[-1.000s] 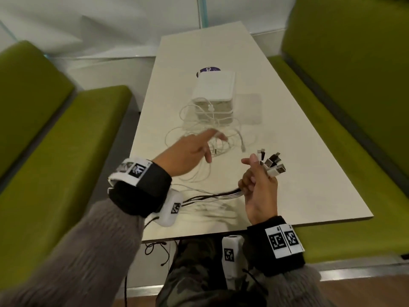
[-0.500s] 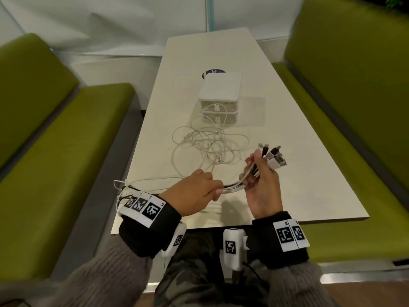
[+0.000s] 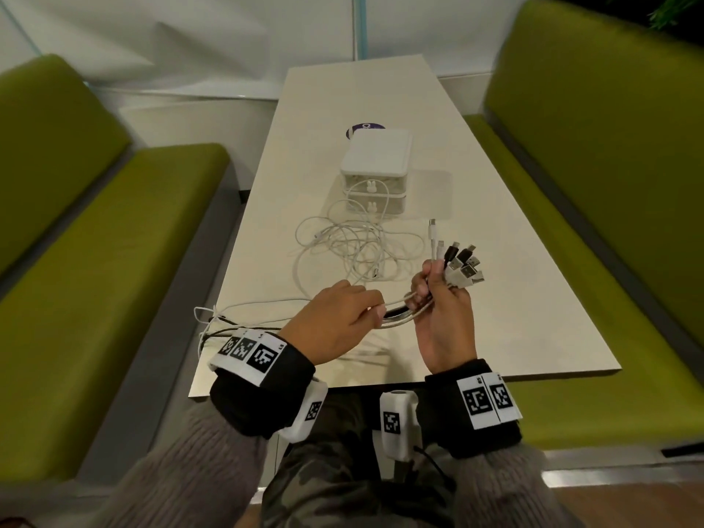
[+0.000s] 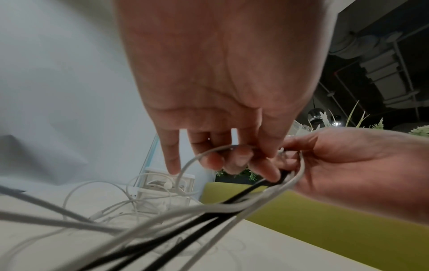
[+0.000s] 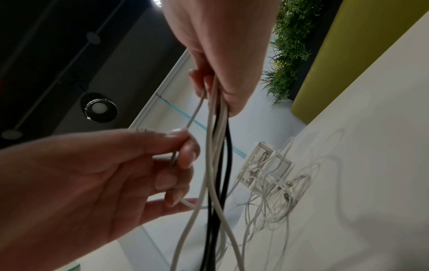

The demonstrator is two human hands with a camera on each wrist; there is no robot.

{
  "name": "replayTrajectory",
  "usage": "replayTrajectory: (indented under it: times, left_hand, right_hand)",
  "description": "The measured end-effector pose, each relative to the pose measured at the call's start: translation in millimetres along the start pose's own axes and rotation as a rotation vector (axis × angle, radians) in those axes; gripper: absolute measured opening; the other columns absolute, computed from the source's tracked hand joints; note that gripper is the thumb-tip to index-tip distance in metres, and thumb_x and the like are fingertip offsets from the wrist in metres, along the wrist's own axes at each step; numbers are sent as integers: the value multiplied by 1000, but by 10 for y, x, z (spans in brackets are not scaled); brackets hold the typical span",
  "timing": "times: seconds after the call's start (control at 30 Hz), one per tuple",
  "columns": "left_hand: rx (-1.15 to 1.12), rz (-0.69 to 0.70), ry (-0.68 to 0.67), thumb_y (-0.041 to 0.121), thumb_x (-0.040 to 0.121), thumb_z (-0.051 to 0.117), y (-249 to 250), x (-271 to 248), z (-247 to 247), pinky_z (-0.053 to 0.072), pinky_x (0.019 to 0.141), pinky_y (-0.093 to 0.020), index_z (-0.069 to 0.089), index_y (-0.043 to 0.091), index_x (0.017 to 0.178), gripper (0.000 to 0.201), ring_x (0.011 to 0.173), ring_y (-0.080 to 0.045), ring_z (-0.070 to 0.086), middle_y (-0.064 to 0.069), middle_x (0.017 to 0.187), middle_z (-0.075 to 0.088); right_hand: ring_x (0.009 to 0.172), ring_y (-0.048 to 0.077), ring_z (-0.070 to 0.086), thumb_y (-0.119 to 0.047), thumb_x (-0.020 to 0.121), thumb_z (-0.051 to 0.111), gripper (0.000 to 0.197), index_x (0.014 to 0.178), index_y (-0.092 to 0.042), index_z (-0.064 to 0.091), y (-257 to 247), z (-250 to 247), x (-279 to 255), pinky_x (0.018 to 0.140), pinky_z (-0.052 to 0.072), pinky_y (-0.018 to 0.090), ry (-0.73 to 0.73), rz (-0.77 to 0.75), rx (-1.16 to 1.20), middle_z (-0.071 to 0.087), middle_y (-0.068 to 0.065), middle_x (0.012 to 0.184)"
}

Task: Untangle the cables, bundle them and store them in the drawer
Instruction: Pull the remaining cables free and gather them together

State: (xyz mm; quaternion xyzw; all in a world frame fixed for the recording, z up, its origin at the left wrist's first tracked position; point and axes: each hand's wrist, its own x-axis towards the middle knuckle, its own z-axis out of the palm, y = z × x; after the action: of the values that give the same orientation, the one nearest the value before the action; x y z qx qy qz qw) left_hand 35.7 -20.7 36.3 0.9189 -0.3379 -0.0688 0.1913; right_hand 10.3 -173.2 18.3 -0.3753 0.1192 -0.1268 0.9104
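My right hand grips a bundle of white and black cables, their plug ends fanning out above my fist. My left hand pinches one thin white cable of that bundle just left of the right hand; the right wrist view shows thumb and forefinger closed on it. The bundle's strands trail left across the table's near edge. A loose tangle of white cables lies farther back on the table. Behind it stands a white two-tier drawer box, with a cable draped over its front.
The long white table runs away from me between green benches on both sides. A purple round sticker shows behind the drawer box. Some cable loops hang over the table's left near corner.
My left hand pulled back from the tangle on the table to the bundle and took hold of a thin white cable beside my right hand. The right hand stays closed on the bundle.
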Motion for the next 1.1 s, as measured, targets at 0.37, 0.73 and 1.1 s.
replayTrajectory:
  times: [0.37,0.73,1.1]
  left_hand:
    - [39,-144,-107,7,95,43,-872,351,-266,32,74,-24,59,8,87,18,94,-27,55,-9,96,61]
    - [82,305,635,15,93,43,113,1221,-1417,46,90,-22,61,3,98,22,108,-24,59,-10,116,63]
    - [173,-323,388,17,92,55,-1216,737,-1142,28,107,-38,63,-1,87,20,129,-37,38,-28,134,44]
  right_hand:
    - [41,8,24,-29,103,37,33,73,-18,45,-72,106,-37,41,27,20,214,-76,170,29,-8,49]
    - [50,12,27,-35,92,43,30,67,-18,40,-169,238,-26,51,34,23,97,-376,43,31,-5,56]
    - [48,11,27,-28,103,37,34,71,-19,40,-192,-99,62,48,32,23,330,-367,16,32,-8,53]
